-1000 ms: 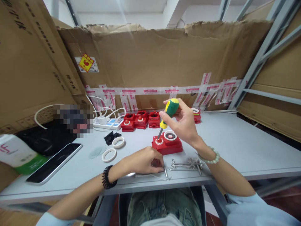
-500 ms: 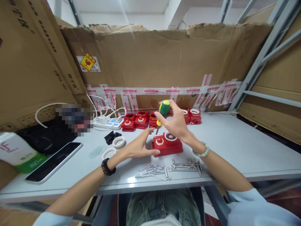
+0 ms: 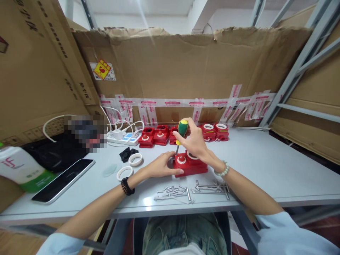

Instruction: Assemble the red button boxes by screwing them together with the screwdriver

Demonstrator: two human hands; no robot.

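My right hand (image 3: 195, 141) is closed round the green and yellow handle of a screwdriver (image 3: 182, 128). The shaft points down, its tip at the back left corner of a red housing (image 3: 195, 169) on the table. That housing carries a small red knob with a white ring at its left and a larger white ring, partly covered by my right hand, at its right. My left hand (image 3: 164, 165) grips the housing's left end, thumb along the front and fingers behind. Nearer the table edge lie several loose screws (image 3: 172, 191) and some metal pins with string (image 3: 211, 187).
Several more red housings (image 3: 161, 135) stand in a row along the cardboard wall (image 3: 164, 67). To the left are white rings (image 3: 135, 159), black parts (image 3: 128, 154), clear discs (image 3: 109, 170), a power strip (image 3: 123, 139), a phone (image 3: 63, 180) and a white-green bottle (image 3: 25, 169).
My right hand has lowered the screwdriver, bringing its tip down to the housing's corner. My left fingers have closed in against the housing's left end.
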